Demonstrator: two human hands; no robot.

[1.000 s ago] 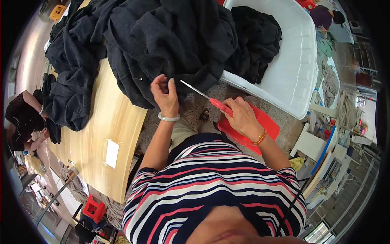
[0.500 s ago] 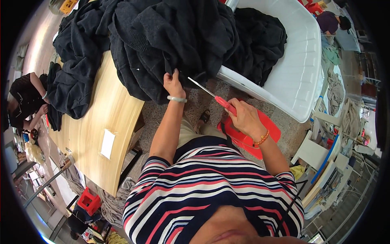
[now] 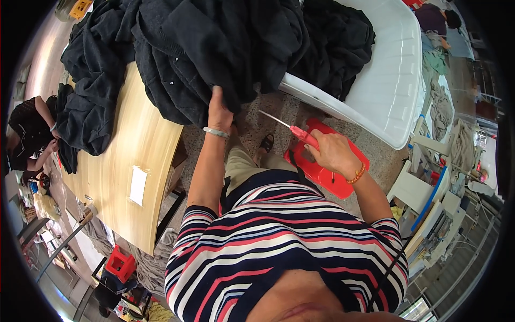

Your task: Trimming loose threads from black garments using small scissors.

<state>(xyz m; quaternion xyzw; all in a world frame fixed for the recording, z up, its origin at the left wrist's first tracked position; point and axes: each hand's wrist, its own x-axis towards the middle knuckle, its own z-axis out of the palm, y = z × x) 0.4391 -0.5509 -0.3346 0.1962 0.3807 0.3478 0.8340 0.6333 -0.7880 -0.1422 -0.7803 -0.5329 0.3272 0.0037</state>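
A large heap of black knit fabric hangs over the table's edge in front of me. My left hand is closed on the lower edge of this fabric, thumb up and the other fingers partly hidden. My right hand is wrapped round the red handle of a hand tool with a thin straight metal shaft. The shaft points up and left toward the fabric, and its tip is apart from the cloth. What the tip is shaped like is too small to tell.
The wooden table on the left bears a white paper sheet. A white plastic bin with more black fabric stands at the front right. Below my right hand is a red plastic stool. Another person handles black cloth at far left.
My left hand has shifted left and slightly down, with the fabric in its hold. My right hand has moved right and down with the tool, drawing its tip away from the cloth.
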